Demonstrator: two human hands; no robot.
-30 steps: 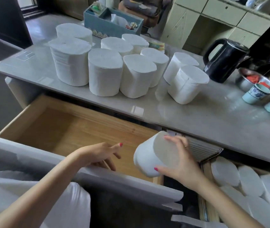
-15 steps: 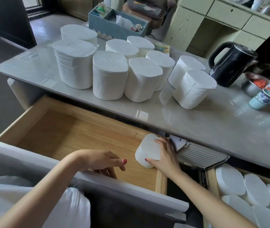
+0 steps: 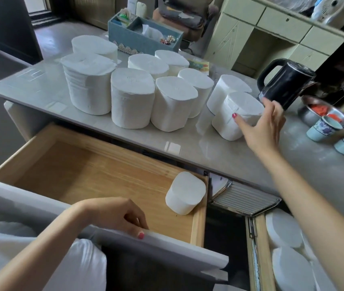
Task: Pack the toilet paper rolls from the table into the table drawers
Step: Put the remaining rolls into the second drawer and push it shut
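Note:
Several white toilet paper rolls (image 3: 132, 97) stand upright on the grey table (image 3: 41, 89). My right hand (image 3: 265, 124) is spread wide around the nearest right roll (image 3: 233, 122), thumb touching its side, fingers at its far side, the grip loose. One roll (image 3: 184, 193) stands in the back right corner of the open left drawer (image 3: 78, 175). My left hand (image 3: 116, 213) rests curled over that drawer's grey front panel. The right drawer (image 3: 259, 248) holds several rolls (image 3: 282, 232).
A black kettle (image 3: 286, 82) stands right behind the roll under my right hand. A metal bowl (image 3: 311, 114) and two blue cups (image 3: 322, 128) sit at the table's right. A blue organiser box (image 3: 143, 36) is at the back. A ribbed metal tray (image 3: 244, 198) sticks out between the drawers.
My right hand let go of the roll in the left drawer's corner and rose to the rolls on the table. My left hand stayed on the drawer front.

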